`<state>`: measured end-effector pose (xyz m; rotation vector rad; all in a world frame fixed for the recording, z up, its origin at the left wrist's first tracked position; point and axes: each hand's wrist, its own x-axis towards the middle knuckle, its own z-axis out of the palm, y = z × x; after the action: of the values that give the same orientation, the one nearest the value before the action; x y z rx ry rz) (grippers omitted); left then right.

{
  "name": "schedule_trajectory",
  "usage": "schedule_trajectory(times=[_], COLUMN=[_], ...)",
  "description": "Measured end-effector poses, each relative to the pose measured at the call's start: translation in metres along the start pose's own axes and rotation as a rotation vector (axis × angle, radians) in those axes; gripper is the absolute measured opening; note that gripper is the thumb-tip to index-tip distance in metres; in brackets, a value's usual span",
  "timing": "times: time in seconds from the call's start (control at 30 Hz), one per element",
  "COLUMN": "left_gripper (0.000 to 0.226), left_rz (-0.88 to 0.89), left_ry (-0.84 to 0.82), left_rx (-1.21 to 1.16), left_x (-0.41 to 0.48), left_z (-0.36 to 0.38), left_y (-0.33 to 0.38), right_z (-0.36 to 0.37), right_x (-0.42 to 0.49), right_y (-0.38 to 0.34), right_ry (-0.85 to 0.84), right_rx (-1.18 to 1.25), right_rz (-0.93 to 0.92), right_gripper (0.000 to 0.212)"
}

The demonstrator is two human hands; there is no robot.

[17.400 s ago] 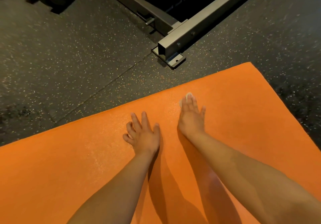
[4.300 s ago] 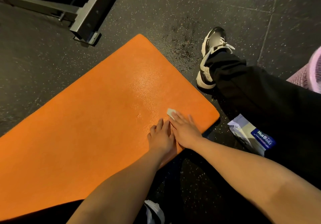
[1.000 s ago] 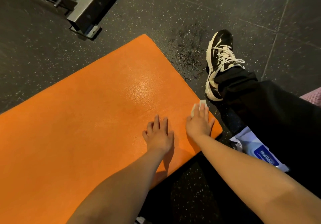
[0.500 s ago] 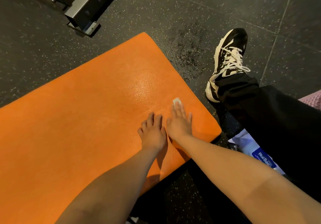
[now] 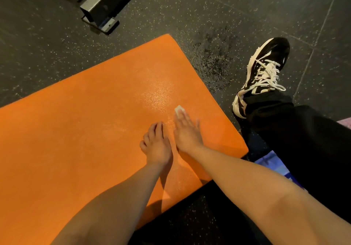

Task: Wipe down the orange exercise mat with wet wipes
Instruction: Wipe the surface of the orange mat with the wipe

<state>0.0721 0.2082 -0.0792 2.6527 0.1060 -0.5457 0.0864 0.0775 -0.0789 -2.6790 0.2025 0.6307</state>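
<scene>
Swept back from the edge of the orange foam exercise mat, the flat right hand pins a small white wet wipe, likely limp, under its fingertips beside the flat, empty left hand.

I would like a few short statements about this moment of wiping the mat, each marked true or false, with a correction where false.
1. The right hand presses a white wipe onto the orange mat. True.
2. The left hand holds a second wipe. False: it rests on the mat with no wipe visible.
3. The black-and-white shoe stands on the mat. False: it is on the dark floor, beside the mat.
4. A grey metal frame lies beyond the mat's far corner. True.
</scene>
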Motion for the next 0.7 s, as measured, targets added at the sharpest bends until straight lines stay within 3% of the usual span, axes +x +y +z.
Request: schedule_trajectory(times=[0.13, 0.2, 0.27, 0.33, 0.4, 0.57, 0.63, 0.7], left_gripper=[0.061, 0.066, 0.068, 0.068, 0.065, 0.058, 0.060, 0.065], left_rz=[-0.120, -0.141, -0.112, -0.083, -0.068, -0.046, -0.029, -0.014], left_ry=[0.021, -0.015, -0.035, -0.035, -0.039, -0.008, 0.010, 0.020], left_rx=[0.025, 0.041, 0.018, -0.001, -0.021, -0.138, -0.159, -0.135], left_x=[0.002, 0.002, 0.001, -0.001, -0.001, -0.003, -0.005, -0.008], left_z=[-0.002, -0.003, -0.003, -0.004, -0.005, -0.005, -0.004, -0.003], left_y=[-0.007, -0.011, -0.015, -0.020, -0.026, -0.030, -0.032, -0.035], right_z=[0.003, -0.003, -0.009, -0.005, 0.005, 0.022, 0.017, 0.011], right_x=[-0.002, 0.002, 0.005, 0.007, 0.003, -0.009, -0.005, 0.002], right_y=[0.010, 0.026, 0.034, 0.023, 0.002, -0.017, -0.005, 0.010], right_ry=[-0.068, 0.001, 0.089, 0.104, 0.071, -0.112, -0.107, -0.020], right_rx=[-0.126, -0.141, -0.038, 0.037, 0.009, -0.135, -0.171, -0.173], right_rz=[-0.236, -0.123, 0.118, 0.200, 0.082, -0.428, -0.444, -0.257], right_gripper=[0.059, 0.057, 0.057, 0.058, 0.059, 0.056, 0.055, 0.055])
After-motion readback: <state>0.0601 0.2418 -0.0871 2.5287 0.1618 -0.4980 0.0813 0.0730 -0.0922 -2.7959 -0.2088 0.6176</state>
